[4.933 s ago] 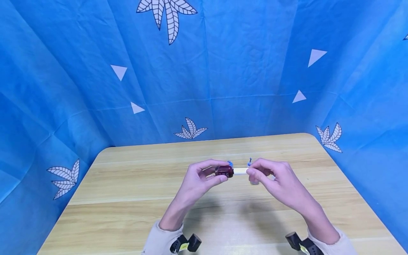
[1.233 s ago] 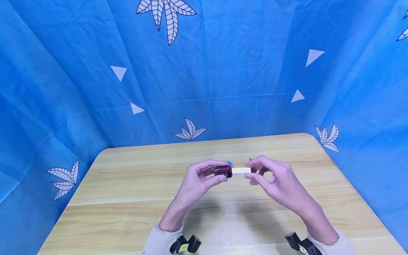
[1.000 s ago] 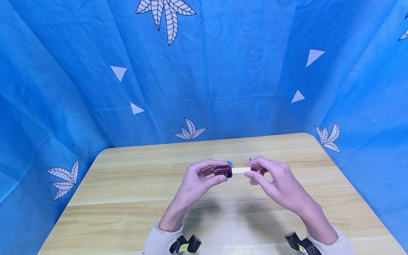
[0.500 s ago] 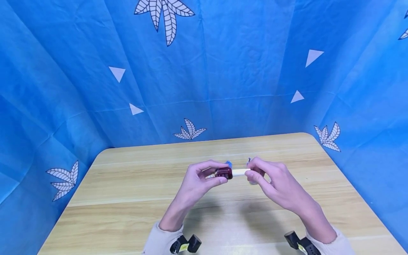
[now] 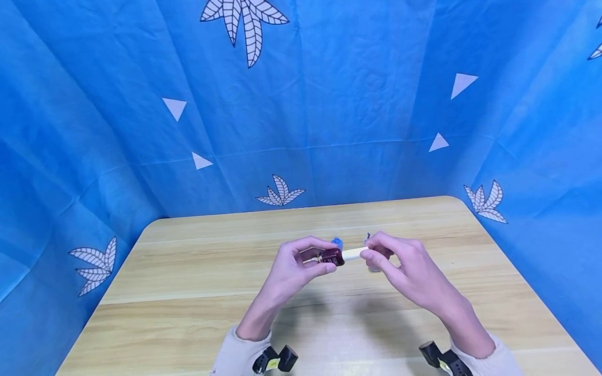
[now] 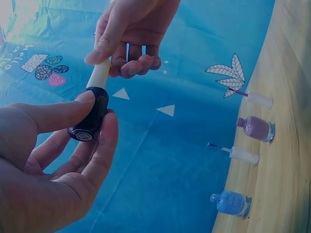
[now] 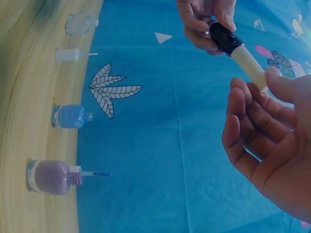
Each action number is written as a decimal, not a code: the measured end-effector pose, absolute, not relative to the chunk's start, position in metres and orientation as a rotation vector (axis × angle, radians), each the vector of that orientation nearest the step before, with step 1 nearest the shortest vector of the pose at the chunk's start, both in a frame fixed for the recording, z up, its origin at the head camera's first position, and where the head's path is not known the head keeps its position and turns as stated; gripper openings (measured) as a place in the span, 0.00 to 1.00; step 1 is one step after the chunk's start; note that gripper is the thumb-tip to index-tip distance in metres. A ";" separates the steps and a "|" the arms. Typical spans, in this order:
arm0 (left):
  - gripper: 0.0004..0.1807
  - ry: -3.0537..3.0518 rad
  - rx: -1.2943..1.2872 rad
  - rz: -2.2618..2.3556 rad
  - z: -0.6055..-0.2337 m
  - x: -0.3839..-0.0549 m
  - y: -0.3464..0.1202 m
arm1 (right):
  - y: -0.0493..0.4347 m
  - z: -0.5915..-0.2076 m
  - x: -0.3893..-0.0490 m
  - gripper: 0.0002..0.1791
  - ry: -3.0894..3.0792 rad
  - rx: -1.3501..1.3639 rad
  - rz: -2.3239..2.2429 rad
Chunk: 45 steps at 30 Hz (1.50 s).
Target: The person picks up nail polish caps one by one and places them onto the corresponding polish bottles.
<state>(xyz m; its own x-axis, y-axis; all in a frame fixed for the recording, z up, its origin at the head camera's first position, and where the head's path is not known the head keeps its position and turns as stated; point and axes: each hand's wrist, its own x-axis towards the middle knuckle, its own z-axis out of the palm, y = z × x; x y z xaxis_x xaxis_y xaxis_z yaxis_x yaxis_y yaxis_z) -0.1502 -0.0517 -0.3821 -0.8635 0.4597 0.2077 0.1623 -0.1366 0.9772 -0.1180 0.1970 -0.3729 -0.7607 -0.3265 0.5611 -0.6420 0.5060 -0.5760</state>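
A dark red nail polish bottle (image 5: 332,256) is held up over the table, lying nearly on its side. My left hand (image 5: 292,269) grips its glass body between thumb and fingers. The long cream cap (image 5: 354,254) points to the right and stays on the bottle's neck. At the cap's far end, my right hand (image 5: 408,269) pinches it between thumb and forefinger. In the right wrist view the other fingers of that hand curl loosely beside the cap (image 7: 249,66).
On the wooden table (image 5: 197,282) behind the hands stand an open mauve nail polish bottle (image 6: 257,128) and an open blue one (image 6: 231,203). Brush caps (image 6: 244,155) stand near them. A clear bottle (image 7: 78,24) shows in the right wrist view. A blue curtain (image 5: 357,104) hangs behind.
The bottle has tipped slightly, so its cap end now angles upward to the right. The right fingers have shifted a little along the cap's end. Both hands keep their hold.
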 end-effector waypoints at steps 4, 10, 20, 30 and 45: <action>0.17 1.969 0.722 2.060 -0.385 -0.151 -0.048 | 0.198 -0.374 -0.117 0.09 -2.347 0.770 1.185; 0.15 2.062 0.730 1.958 -0.392 -0.152 -0.043 | 0.198 -0.377 -0.119 0.09 -2.323 0.733 1.262; 0.14 2.090 0.690 1.859 -0.404 -0.158 -0.041 | 0.188 -0.386 -0.123 0.05 -2.338 0.703 1.313; 0.13 2.084 0.673 1.868 -0.430 -0.159 -0.046 | 0.177 -0.404 -0.130 0.06 -2.350 0.754 1.387; 0.12 2.096 0.641 1.803 -0.460 -0.153 -0.038 | 0.184 -0.422 -0.129 0.05 -2.506 0.874 1.294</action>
<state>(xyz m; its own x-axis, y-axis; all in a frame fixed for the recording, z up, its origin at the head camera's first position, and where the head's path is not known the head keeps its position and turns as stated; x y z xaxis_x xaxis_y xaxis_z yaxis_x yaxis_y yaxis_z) -0.1530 -0.0378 -0.4599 -0.8546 0.5158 0.0601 0.1365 0.1115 0.9843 -0.1286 0.1841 -0.4217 -0.8087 -0.4155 0.4163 -0.5800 0.4456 -0.6819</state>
